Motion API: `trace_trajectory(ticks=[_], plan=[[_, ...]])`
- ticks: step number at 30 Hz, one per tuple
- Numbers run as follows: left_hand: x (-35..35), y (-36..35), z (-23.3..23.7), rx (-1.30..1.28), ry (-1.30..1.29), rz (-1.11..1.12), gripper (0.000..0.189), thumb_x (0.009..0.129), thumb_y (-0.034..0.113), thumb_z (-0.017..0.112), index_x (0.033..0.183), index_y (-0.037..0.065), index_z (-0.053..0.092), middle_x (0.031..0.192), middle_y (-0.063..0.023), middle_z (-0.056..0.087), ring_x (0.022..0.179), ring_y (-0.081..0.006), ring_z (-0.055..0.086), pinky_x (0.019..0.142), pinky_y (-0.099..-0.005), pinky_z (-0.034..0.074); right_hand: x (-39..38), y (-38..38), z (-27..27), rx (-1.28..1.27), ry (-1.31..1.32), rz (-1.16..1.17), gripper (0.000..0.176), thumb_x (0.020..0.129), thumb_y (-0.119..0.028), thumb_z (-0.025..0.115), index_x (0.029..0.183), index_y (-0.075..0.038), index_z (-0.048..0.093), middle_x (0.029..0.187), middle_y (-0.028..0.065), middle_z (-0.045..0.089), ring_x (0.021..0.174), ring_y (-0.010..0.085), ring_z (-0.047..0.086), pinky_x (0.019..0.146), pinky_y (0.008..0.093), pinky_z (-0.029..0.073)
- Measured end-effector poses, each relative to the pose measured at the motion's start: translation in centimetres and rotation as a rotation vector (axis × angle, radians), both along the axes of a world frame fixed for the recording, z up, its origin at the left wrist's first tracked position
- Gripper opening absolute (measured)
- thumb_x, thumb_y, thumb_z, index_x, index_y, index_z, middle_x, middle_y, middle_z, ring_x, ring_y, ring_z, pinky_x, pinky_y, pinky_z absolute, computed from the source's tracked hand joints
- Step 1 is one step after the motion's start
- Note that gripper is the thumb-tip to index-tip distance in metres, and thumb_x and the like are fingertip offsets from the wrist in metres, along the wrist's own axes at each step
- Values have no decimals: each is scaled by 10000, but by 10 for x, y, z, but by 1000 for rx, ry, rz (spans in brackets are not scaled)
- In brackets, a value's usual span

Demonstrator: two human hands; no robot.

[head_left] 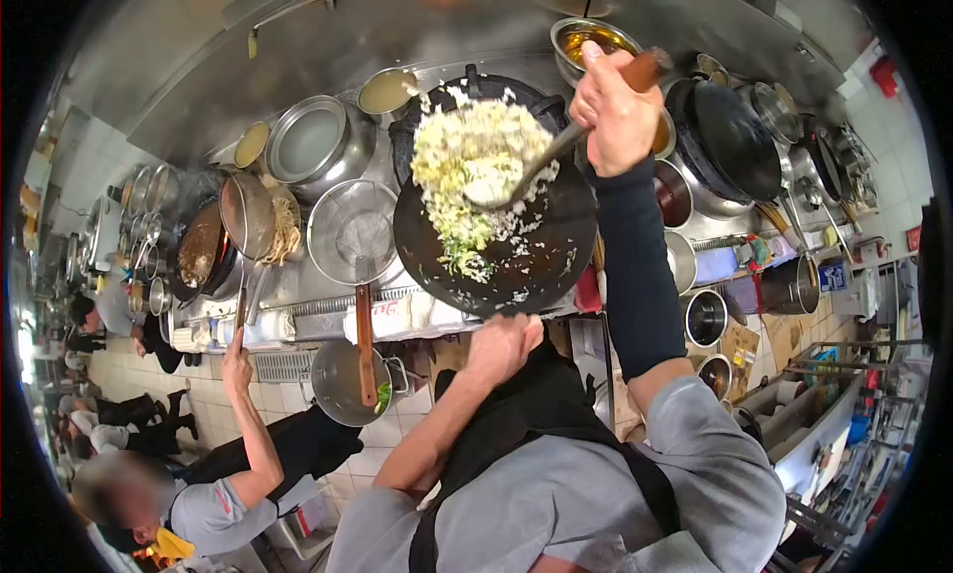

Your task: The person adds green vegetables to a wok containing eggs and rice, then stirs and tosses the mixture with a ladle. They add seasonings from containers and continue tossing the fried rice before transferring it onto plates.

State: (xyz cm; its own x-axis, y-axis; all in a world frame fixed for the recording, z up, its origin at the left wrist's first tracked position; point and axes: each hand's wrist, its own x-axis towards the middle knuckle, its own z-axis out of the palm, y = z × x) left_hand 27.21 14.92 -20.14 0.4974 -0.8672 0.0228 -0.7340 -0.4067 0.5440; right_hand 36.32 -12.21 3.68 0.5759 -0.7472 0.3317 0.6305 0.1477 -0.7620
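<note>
My right hand (617,117) is wrapped round the handle of a ladle (552,154), whose wooden end sticks out above the fist. The ladle's bowl is in among fried rice (457,141) with egg and green bits, which is blurred and spread in the air over the far side of a black wok (556,238). At the near edge of the wok my left hand (506,349) is closed, gripping it there; the exact grip is hidden under the fingers. Loose grains stick to the wok's dark inner wall.
Left of the wok lies a wire strainer (352,231), with a pot (342,384) below. A metal bowl of yellow liquid (586,45) stands beyond my right hand. More woks (735,136) are at right. At left, a co-worker's hand (236,370) holds a strainer's handle beside noodles (286,221).
</note>
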Motion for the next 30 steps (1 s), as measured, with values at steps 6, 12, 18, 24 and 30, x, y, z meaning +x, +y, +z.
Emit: trace_trajectory(ticks=[6, 12, 18, 24, 30], plan=[[75, -71, -22, 3, -10, 146, 447, 1076, 456, 562, 1007, 28, 672, 810, -268, 705, 767, -456, 699, 721, -543, 576, 49, -6, -104, 17, 200, 12, 336, 940, -79, 804, 781, -113, 510, 593, -35, 449, 443, 85, 415, 437, 264, 314], [35, -18, -46, 0, 59, 15, 364, 1051, 388, 601, 984, 33, 646, 839, -234, 723, 851, -442, 702, 800, -558, 562, 24, -45, -54, -131, -77, 135, 359, 986, -132, 766, 744, -101, 503, 577, -30, 460, 454, 69, 382, 448, 273, 288], [107, -79, -52, 24, 6, 83, 376, 1068, 399, 570, 975, 43, 653, 848, -212, 737, 877, -432, 687, 813, -543, 545, 42, -51, 12, -183, 34, 115, 329, 958, -135, 789, 770, -110, 520, 581, -51, 459, 434, 60, 369, 430, 263, 275], [113, -93, -81, 31, 2, 124, 417, 1086, 423, 550, 951, 40, 642, 859, -229, 731, 863, -453, 671, 844, -545, 534, 126, -64, -131, -334, 343, 381, 252, 972, -200, 778, 796, -101, 626, 632, -15, 613, 533, 107, 543, 534, 310, 458], [118, -98, -83, 56, 48, 145, 416, 1081, 442, 545, 1037, 50, 678, 951, -228, 743, 985, -443, 674, 875, -557, 549, 131, -84, -89, -210, 249, -56, 321, 971, -157, 797, 749, -131, 566, 601, -43, 521, 475, 54, 457, 447, 244, 335]])
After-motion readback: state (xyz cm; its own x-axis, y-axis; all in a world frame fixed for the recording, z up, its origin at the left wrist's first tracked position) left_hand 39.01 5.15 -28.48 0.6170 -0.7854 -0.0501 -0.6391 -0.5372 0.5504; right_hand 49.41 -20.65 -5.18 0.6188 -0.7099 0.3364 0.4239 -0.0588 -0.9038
